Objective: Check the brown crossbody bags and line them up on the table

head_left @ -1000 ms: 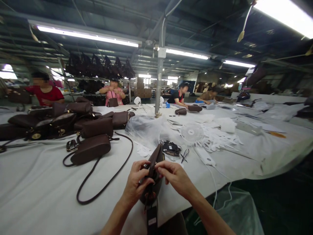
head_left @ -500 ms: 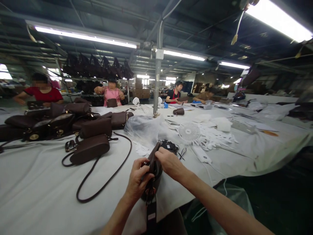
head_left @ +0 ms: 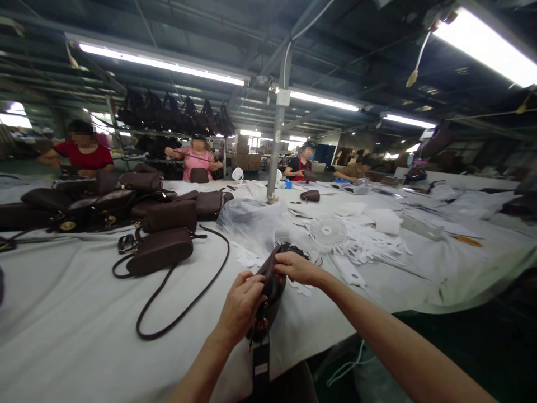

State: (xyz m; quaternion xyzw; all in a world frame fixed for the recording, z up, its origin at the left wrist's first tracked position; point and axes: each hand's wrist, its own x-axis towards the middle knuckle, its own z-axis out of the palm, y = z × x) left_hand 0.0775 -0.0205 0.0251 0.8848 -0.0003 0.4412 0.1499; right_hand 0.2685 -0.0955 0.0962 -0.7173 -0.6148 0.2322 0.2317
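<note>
A dark brown handbag stands at the near edge of the table, between my two hands. My left hand is closed on the near left side of its top edge. Higher up, my right hand pinches the far end of the top edge, fingertips partly hidden by the leather. A black tag with a small white label hangs from the bag's near end. Just behind the bag lies a bunch of black straps or cords, partly covered by my right hand.
Brown bags with a long looped strap lie to the left, before a larger pile. Beyond my hands are clear plastic, a white fan, white cut pieces and a metal post. Several people work across the table.
My view has shifted slightly, so the scene sits further right. My left fingers have moved from spread around the bag's edge to lying closer together over it. My right hand still pinches the top.
</note>
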